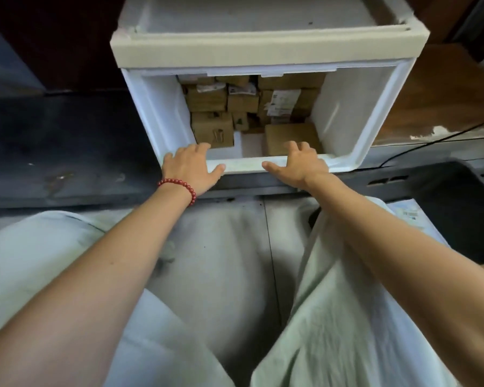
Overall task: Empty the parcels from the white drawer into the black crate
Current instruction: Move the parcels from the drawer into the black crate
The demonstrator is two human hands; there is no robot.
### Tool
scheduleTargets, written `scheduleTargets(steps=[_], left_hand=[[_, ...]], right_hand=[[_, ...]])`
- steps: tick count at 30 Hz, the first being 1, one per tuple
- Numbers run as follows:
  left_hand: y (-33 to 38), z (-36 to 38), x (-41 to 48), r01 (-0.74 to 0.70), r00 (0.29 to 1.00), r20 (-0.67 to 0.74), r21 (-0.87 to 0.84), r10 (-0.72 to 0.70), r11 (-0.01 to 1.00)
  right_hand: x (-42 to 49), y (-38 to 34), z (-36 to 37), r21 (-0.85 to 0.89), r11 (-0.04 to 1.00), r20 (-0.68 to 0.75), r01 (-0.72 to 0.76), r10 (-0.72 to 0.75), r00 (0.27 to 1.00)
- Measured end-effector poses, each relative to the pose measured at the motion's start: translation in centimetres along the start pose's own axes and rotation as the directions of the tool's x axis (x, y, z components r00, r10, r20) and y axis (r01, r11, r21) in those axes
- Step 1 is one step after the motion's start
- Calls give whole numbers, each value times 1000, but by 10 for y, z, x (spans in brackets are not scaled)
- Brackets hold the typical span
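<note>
Both hands are on the white drawer (375, 113), which is pulled out of its white cabinet (263, 48) and open to the camera. The left hand (190, 166) is at the left end of the front rim and the right hand (299, 163) right of centre. Each grip is the same: fingers hooked over the rim into the drawer, thumb lying along the outside.

Inside are the parcels (207, 99), brown cardboard boxes stacked tight against the back wall, several with white labels. Two sit nearer the front: one box (213, 129) against the left wall, and a flatter one (291, 135) in the front right corner, just past the right hand's fingertips. A bare strip of drawer floor shows between them.

The black crate (458, 224) sits low at the right, beside the cabinet. A pale packet with a printed label (405, 212) lies in it. The person's right knee (347, 303), in pale green cloth, covers the crate's near left corner.

There is a red bead bracelet (179, 185) on the left wrist. A black cable (430, 141) runs along the wooden top (444, 93) to the right of the drawer.
</note>
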State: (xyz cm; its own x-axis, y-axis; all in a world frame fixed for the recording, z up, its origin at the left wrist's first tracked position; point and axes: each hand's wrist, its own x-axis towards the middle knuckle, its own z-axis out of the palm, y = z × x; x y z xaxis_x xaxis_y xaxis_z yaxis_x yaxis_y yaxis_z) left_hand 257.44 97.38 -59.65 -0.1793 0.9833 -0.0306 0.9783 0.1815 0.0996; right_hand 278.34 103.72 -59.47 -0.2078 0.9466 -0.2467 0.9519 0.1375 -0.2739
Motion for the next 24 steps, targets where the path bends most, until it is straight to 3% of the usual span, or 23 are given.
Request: scheduleTargets(steps=[6,11,18,24], left_hand=[[12,33,42,11,996,88,13,-13,1000],[41,56,79,-76,991,112,-2,75,997],[74,78,110,84,975,217,-172,-45,982],[89,85,122,104,977,204,-188,-64,977]], right_hand=[[52,20,0,11,990,-21,-138,138,990],[79,40,14,3,956,44,-294,293,955],[110,42,31,-11,920,-37,-392,392,919],[126,46,39,-81,890,-51,-449,446,894]])
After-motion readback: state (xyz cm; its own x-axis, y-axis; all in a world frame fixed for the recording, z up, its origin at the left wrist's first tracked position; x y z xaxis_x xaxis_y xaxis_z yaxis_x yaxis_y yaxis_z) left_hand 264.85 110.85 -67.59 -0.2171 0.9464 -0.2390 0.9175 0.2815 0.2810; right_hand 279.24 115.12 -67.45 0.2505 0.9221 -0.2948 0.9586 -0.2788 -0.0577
